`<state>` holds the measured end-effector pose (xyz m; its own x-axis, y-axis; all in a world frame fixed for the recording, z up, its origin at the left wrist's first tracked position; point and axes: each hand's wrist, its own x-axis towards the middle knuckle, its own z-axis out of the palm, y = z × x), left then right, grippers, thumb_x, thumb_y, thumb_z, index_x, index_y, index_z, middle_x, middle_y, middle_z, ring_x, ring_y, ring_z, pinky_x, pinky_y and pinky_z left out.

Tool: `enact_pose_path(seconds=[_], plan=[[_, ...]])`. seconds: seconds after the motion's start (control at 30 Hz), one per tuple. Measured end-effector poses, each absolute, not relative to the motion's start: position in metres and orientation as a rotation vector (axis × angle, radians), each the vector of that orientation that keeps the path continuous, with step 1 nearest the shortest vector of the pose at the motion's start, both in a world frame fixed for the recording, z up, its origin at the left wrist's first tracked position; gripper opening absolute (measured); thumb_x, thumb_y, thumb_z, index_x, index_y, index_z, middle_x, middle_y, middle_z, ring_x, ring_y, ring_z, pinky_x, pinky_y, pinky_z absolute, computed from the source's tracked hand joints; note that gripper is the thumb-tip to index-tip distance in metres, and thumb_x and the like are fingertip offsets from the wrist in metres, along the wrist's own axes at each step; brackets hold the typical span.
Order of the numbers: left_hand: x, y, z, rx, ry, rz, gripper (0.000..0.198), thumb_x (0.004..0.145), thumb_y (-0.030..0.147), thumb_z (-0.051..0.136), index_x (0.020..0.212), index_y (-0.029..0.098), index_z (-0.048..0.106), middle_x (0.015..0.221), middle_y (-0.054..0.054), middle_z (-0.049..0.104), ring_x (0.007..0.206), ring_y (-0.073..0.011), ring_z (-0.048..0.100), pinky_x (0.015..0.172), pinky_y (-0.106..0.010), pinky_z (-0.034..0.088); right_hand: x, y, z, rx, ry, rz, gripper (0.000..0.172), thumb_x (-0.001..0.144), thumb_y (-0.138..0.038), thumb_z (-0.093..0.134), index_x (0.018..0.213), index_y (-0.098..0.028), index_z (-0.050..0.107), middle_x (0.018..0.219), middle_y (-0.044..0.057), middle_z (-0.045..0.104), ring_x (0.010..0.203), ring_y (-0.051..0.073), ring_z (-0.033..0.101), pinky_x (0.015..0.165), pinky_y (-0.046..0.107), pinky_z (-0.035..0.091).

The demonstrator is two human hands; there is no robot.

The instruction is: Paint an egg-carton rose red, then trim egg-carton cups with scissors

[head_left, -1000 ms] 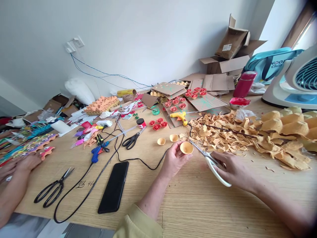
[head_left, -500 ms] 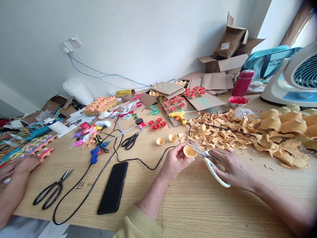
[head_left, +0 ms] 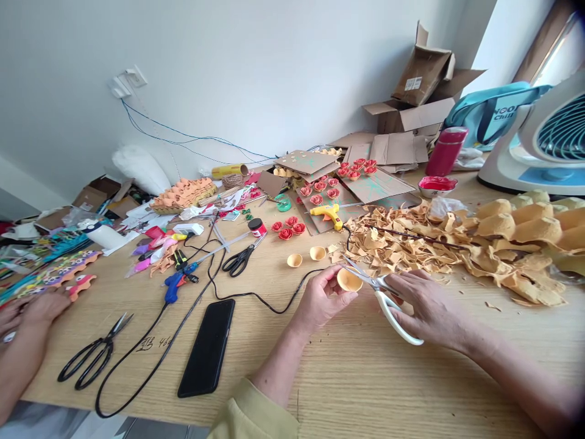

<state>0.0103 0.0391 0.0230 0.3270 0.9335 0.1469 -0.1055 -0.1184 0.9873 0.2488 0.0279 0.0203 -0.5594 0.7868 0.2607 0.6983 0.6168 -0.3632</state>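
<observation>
Between the thumb and fingers of my left hand (head_left: pixel 322 300) is a small yellow egg-carton cup (head_left: pixel 350 280), its hollow side facing up toward me. My right hand (head_left: pixel 423 308) is closed around the white handles of a pair of scissors (head_left: pixel 393 320). The scissor blades lie at the cup's far right rim, slightly parted. Two more cut cups (head_left: pixel 295 260) rest on the table beyond my left hand. Behind my right hand spreads a heap of torn yellow carton scraps (head_left: pixel 402 238).
A yellow glue gun (head_left: pixel 329 213) and red paper roses (head_left: pixel 287 228) lie farther back. A phone (head_left: pixel 206 347), black scissors (head_left: pixel 94 353) and a corded blue glue gun (head_left: pixel 172 286) are at left. A co-worker's hands (head_left: pixel 39 311) are at the far left edge. A fan (head_left: pixel 539 146) stands right.
The whole view has shifted very slightly. Both hands, the cup and the scissors keep nearly the same pose.
</observation>
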Motion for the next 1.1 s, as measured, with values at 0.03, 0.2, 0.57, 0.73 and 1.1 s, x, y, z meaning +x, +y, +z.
enact_pose_path(seconds=[0.03, 0.2, 0.57, 0.73, 1.1], plan=[[0.010, 0.039, 0.023, 1.382, 0.827, 1.085, 0.047, 0.075, 0.023, 0.080, 0.118, 0.014, 0.066, 0.122, -0.012, 0.071, 0.114, -0.0257, 0.066, 0.101, -0.036, 0.052, 0.249, 0.028, 0.020, -1.168, -2.440, 0.309, 0.024, 0.098, -0.038, 0.050, 0.080, -0.023, 0.045, 0.072, 0.000, 0.057, 0.066, 0.017, 0.051, 0.075, 0.036, 0.036], [0.010, 0.040, 0.027, 1.377, 0.829, 1.065, 0.046, 0.076, 0.023, 0.078, 0.120, 0.014, 0.067, 0.123, -0.012, 0.071, 0.116, -0.0258, 0.066, 0.103, -0.036, 0.051, 0.251, 0.027, 0.021, -1.118, -2.426, 0.315, 0.023, 0.097, -0.036, 0.053, 0.080, -0.023, 0.044, 0.072, -0.001, 0.057, 0.065, 0.016, 0.050, 0.075, 0.035, 0.037], [0.002, 0.040, 0.036, 1.405, 0.872, 1.009, 0.042, 0.075, 0.019, 0.077, 0.115, 0.013, 0.070, 0.119, -0.010, 0.072, 0.114, -0.0258, 0.065, 0.101, -0.035, 0.051, 0.250, 0.026, 0.025, -1.055, -2.423, 0.301, 0.024, 0.094, -0.030, 0.056, 0.075, -0.023, 0.043, 0.069, -0.001, 0.056, 0.062, 0.015, 0.047, 0.071, 0.033, 0.037], [-0.003, 0.039, 0.038, 1.441, 0.863, 0.966, 0.036, 0.078, 0.014, 0.071, 0.114, 0.013, 0.070, 0.120, -0.009, 0.071, 0.118, -0.0251, 0.063, 0.104, -0.034, 0.049, 0.251, 0.026, 0.025, -1.042, -2.425, 0.299, 0.027, 0.096, -0.034, 0.055, 0.074, -0.023, 0.043, 0.068, -0.001, 0.057, 0.062, 0.015, 0.048, 0.070, 0.033, 0.036], [-0.005, 0.038, 0.043, 1.478, 0.848, 0.915, 0.041, 0.079, 0.013, 0.068, 0.120, 0.015, 0.068, 0.124, -0.008, 0.069, 0.123, -0.0256, 0.060, 0.106, -0.034, 0.048, 0.253, 0.027, 0.023, -1.035, -2.460, 0.183, 0.023, 0.093, -0.034, 0.060, 0.077, -0.024, 0.047, 0.069, -0.001, 0.059, 0.063, 0.017, 0.051, 0.073, 0.034, 0.035]])
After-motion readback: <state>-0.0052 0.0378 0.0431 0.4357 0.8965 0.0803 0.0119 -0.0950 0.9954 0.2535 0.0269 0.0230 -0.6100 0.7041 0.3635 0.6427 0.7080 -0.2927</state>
